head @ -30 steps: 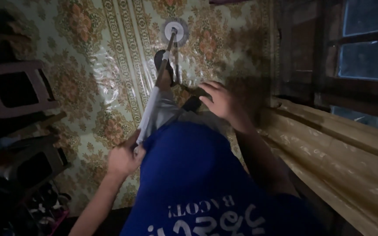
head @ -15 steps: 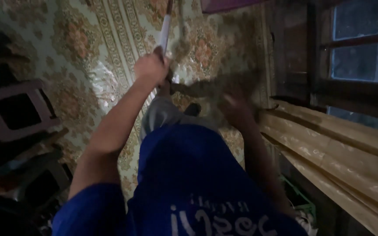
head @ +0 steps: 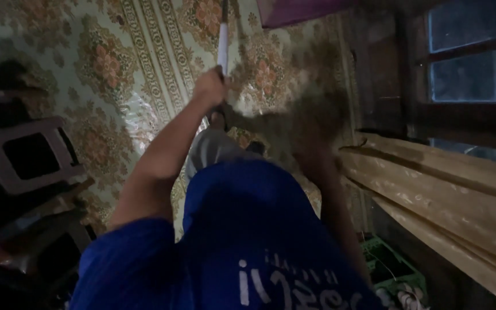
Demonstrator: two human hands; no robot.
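Note:
My left hand [head: 210, 86] is stretched out in front of me, closed around a thin white pole [head: 223, 46] that runs up out of the top of the view. My right hand [head: 312, 156] is lower right of it, smeared by motion. A brown blurred mass [head: 302, 112], perhaps broom bristles, lies just above that hand; whether the hand grips it I cannot tell. My blue shirt [head: 248, 229] and grey-trousered leg [head: 210, 150] fill the middle, above a floral patterned floor covering [head: 110, 63].
A pinkish plastic stool [head: 27, 155] and dark clutter stand at the left. A tan curtain [head: 431, 189] hangs at the right under a dark wooden window [head: 472, 63]. A green crate [head: 386, 264] sits at lower right, and a purple object [head: 299, 8] lies at the top.
My left hand has moved from the pole's near end by my hip to farther along the pole, arm extended. My right hand has dropped lower right, and the brown blur has swung with it.

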